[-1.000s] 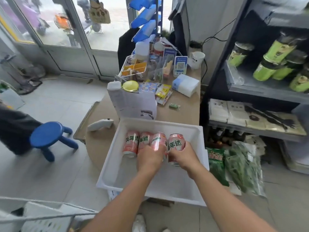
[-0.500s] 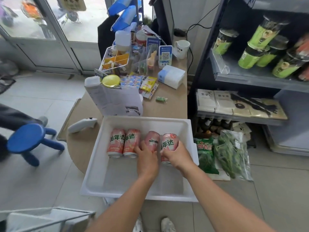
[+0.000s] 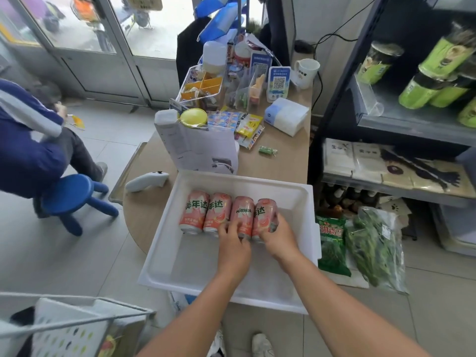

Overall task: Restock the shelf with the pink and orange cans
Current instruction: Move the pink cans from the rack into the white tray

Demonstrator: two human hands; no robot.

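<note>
Of 4 pink cans point(image 3: 194, 211) in the white bin point(image 3: 296, 188), the left hand point(image 3: 233, 244) gripped the 3rd can point(image 3: 242, 215), and the right hand point(image 3: 278, 239) clasped the 4th can point(image 3: 265, 215) at its 3 o'clock.

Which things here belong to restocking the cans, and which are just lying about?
Job: four pink cans; white bin holding them; left hand and right hand, each gripping one; dark shelf.
Lying about: mug, tissue pack, blue stool, bagged greens, white scanner.

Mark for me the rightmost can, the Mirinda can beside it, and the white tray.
rightmost can point(image 3: 265, 215): head view, on its upper pink label.
Mirinda can point(image 3: 243, 211): head view, on the label lettering.
white tray point(image 3: 257, 182): head view, on its far rim.
</note>
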